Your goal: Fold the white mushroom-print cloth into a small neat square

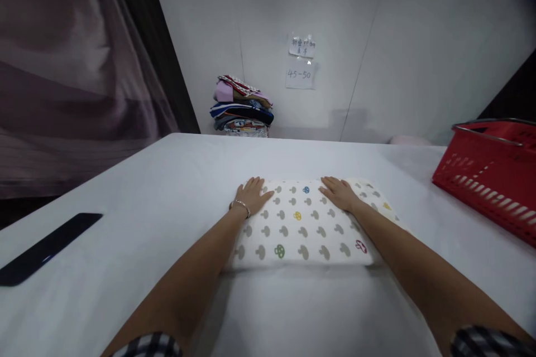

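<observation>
A folded white cloth (293, 228) printed with small mushrooms lies flat on the white table in front of me. Most mushrooms are grey; a few are green, yellow, blue and red. My left hand (252, 196) rests palm down on its far left corner, fingers spread, a bracelet at the wrist. Toward the far right of the cloth, my right hand (338, 194) presses flat, fingers stretched out. Part of the cloth shows beyond my right forearm, where a layer sticks out to the right. Neither hand grips the fabric.
On the right of the white table (176, 178) stands a red plastic basket (494, 173) with a metal handle. A dark flat slab (46, 248) lies at the left. Behind the table's far edge rises a stack of folded cloths (243, 109). Paper signs (300, 74) hang on the wall.
</observation>
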Demonstrator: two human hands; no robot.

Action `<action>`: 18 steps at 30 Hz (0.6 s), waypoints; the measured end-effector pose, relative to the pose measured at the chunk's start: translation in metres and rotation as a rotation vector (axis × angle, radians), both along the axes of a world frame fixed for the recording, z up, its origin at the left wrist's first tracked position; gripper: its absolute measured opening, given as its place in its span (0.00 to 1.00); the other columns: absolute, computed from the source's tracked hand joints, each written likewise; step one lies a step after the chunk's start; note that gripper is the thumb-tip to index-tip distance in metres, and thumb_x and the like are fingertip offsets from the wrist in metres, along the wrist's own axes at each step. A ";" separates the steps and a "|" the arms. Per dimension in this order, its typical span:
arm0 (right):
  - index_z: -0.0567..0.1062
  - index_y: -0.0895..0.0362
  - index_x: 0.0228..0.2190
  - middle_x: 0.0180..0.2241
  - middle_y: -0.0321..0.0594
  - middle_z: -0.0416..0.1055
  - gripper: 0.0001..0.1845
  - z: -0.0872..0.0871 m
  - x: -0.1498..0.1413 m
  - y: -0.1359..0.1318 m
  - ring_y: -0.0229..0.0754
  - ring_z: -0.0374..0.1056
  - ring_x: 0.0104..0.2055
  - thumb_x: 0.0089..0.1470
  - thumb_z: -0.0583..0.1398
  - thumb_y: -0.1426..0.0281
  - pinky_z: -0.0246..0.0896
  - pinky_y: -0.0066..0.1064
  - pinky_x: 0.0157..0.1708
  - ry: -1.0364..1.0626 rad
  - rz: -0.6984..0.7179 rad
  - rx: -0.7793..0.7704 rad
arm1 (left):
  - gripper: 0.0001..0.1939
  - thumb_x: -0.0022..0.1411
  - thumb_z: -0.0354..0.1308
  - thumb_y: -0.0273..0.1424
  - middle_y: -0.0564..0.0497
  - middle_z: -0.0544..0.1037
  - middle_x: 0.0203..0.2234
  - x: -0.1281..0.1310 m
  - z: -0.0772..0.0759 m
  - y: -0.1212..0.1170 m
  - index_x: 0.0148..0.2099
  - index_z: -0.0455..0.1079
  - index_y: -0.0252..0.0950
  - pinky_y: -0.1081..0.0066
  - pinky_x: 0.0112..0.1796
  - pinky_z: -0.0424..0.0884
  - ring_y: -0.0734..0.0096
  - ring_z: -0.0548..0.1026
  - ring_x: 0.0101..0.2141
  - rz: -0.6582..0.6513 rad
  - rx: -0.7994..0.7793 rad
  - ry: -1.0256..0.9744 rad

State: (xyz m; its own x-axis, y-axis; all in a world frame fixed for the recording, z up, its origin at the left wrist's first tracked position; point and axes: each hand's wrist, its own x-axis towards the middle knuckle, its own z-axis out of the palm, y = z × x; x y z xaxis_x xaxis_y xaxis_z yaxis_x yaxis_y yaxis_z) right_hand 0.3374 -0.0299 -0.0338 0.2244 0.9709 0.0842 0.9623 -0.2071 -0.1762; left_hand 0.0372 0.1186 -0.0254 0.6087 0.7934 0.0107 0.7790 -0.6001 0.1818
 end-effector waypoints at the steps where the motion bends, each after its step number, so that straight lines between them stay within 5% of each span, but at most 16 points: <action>1: 0.55 0.52 0.60 0.63 0.38 0.48 0.30 0.001 -0.001 0.001 0.45 0.41 0.65 0.61 0.41 0.54 0.36 0.46 0.61 0.000 -0.006 -0.015 | 0.40 0.59 0.33 0.57 0.50 0.45 0.65 0.000 0.001 0.000 0.66 0.45 0.40 0.51 0.59 0.43 0.57 0.41 0.64 0.001 -0.005 0.001; 6: 0.52 0.55 0.61 0.64 0.42 0.43 0.32 0.016 -0.010 -0.007 0.47 0.37 0.66 0.61 0.40 0.53 0.37 0.47 0.61 0.017 -0.038 -0.068 | 0.39 0.59 0.36 0.56 0.50 0.45 0.65 0.003 0.008 -0.003 0.66 0.46 0.40 0.52 0.60 0.41 0.58 0.40 0.64 0.002 -0.076 -0.051; 10: 0.53 0.54 0.61 0.65 0.43 0.41 0.31 0.024 -0.015 -0.048 0.49 0.35 0.66 0.61 0.40 0.55 0.38 0.51 0.61 -0.080 -0.040 -0.011 | 0.37 0.60 0.38 0.54 0.49 0.48 0.65 -0.001 0.022 -0.002 0.66 0.47 0.39 0.57 0.60 0.45 0.60 0.45 0.64 0.052 -0.193 -0.223; 14: 0.57 0.52 0.59 0.63 0.43 0.49 0.29 0.010 0.006 -0.112 0.52 0.40 0.65 0.61 0.42 0.56 0.41 0.58 0.58 -0.197 -0.081 0.020 | 0.35 0.63 0.38 0.50 0.45 0.51 0.64 -0.029 0.032 -0.008 0.66 0.45 0.37 0.68 0.54 0.57 0.63 0.55 0.61 0.185 -0.212 -0.529; 18: 0.62 0.51 0.56 0.61 0.42 0.53 0.27 -0.015 0.043 -0.154 0.53 0.44 0.64 0.59 0.44 0.58 0.47 0.58 0.55 -0.144 -0.267 0.010 | 0.32 0.61 0.46 0.46 0.41 0.66 0.56 -0.065 0.028 -0.029 0.63 0.52 0.34 0.69 0.48 0.64 0.60 0.68 0.53 0.387 -0.211 -0.461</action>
State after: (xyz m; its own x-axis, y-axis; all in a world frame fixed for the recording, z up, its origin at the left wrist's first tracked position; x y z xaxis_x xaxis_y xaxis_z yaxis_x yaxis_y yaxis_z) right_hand 0.3807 -0.1838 -0.0489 0.4569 0.8779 0.1434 0.8891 -0.4554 -0.0451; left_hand -0.0282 0.0898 0.0031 0.2474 0.9687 0.0222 0.7460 -0.2050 0.6336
